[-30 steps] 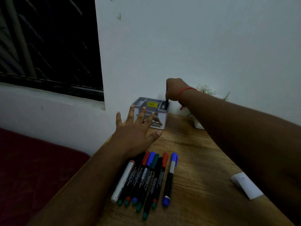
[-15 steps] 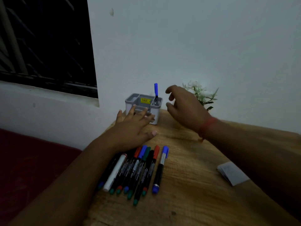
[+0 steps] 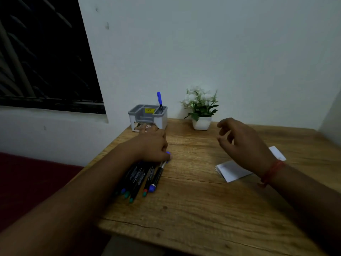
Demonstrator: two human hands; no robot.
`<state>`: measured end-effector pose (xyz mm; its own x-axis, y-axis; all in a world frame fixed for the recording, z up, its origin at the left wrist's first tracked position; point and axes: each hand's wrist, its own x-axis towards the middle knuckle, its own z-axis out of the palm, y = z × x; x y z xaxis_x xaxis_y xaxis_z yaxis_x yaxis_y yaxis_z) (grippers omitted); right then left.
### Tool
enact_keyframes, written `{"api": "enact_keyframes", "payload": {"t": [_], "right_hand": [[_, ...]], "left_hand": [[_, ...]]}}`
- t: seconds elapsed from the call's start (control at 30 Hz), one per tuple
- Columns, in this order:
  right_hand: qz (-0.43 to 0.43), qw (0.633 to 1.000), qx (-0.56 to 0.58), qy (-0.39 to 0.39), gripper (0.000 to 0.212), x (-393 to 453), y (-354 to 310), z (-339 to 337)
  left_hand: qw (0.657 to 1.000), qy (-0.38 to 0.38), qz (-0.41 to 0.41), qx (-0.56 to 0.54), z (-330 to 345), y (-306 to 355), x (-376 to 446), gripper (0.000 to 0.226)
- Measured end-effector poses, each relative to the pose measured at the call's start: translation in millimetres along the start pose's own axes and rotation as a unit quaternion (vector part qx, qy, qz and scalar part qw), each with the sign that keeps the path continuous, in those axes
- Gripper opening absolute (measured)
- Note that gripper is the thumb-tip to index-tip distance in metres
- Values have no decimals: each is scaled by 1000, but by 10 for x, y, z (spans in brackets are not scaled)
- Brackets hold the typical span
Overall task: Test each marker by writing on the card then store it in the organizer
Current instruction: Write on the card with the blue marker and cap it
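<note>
On the wooden table (image 3: 193, 209), your left hand (image 3: 151, 145) lay palm-down over the row of markers (image 3: 140, 180), whether gripping unclear; your right hand (image 3: 243, 145) hovered above the card (image 3: 230, 171), fingers loosely spread, empty. One blue marker (image 3: 159, 101) stood in the organizer (image 3: 147, 117).

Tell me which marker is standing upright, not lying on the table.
The blue-capped marker in the organizer, at its right rear corner. The other markers lie flat in a row under the left hand.
</note>
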<state>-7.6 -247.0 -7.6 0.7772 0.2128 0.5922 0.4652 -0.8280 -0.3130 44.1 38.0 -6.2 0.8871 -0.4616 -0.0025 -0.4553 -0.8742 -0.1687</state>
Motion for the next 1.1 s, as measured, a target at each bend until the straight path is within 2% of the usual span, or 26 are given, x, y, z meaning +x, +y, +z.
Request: {"api": "enact_keyframes", "payload": {"t": [0.17, 0.23, 0.3, 0.37, 0.47, 0.53, 0.63, 0.67, 0.73, 0.8, 0.87, 1.0, 1.1], "right_hand": [[10, 999, 29, -15, 25, -111, 80, -38], [19, 998, 55, -21, 22, -114, 109, -47], [35, 994, 105, -23, 16, -109, 120, -49], [61, 984, 164, -29, 14, -104, 116, -41], [99, 964, 240, -51, 23, -105, 127, -27], [122, 947, 291, -66, 26, -109, 130, -15], [153, 921, 352, -61, 24, -104, 129, -26], [161, 914, 369, -47, 22, -96, 133, -36], [189, 896, 403, -6, 15, -77, 188, -69], [218, 870, 441, 36, 10, -55, 279, -111], [240, 840, 482, 65, 9, -38, 362, -146], [281, 762, 579, 78, 17, -23, 435, -129], [283, 788, 545, 36, 10, -45, 430, -45]], "left_hand": [[997, -27, -64, -46, -90, 266, 177, 37], [994, 1, -82, -73, -157, 386, 235, 37], [981, 62, -96, -159, -244, 505, 291, 34], [939, 131, -115, -295, -343, 629, 342, 29], [864, 219, -148, -429, -481, 845, 449, 27], [798, 258, -168, -517, -512, 985, 536, 22], [679, 250, -168, -669, -475, 1164, 666, 13], [655, 245, -160, -696, -452, 1201, 702, 13], [633, 240, -152, -720, -397, 1266, 762, 12], [623, 227, -154, -733, -305, 1310, 780, 11], [629, 200, -138, -738, -158, 1328, 760, 11], [712, 160, -50, -682, 24, 1322, 695, 12], [775, 158, 0, -612, 28, 1360, 668, 13]]}}
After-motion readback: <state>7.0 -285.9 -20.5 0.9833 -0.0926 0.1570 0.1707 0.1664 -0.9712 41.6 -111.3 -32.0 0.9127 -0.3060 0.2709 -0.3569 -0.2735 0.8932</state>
